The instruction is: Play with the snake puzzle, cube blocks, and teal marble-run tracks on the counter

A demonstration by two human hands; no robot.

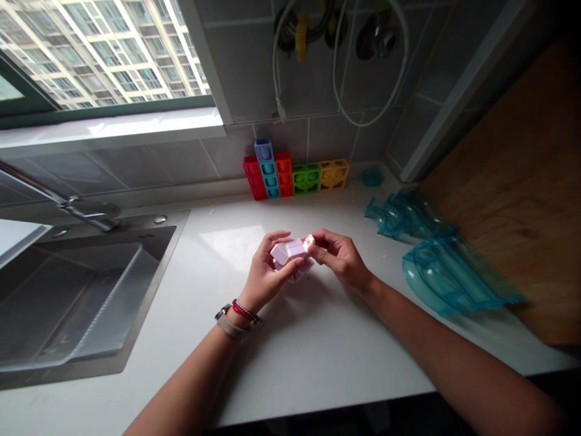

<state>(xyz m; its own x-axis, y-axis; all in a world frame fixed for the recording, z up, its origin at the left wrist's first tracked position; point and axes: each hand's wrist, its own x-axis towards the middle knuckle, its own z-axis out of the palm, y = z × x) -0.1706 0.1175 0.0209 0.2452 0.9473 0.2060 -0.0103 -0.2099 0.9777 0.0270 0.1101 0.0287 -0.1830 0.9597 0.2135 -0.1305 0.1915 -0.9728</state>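
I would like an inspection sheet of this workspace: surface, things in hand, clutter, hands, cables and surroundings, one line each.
Surface: white counter, small yellow specks near the wall.
Things in hand: lilac block, white part at one end.
Clutter: coloured blocks by the wall; teal plastic pieces at right.
Hands: left hand holds the lilac block; right hand has its fingers on the white part.
Cables: white cord hangs in a loop before the wall.
Surroundings: sink and tap at left, window above, wooden board at right.
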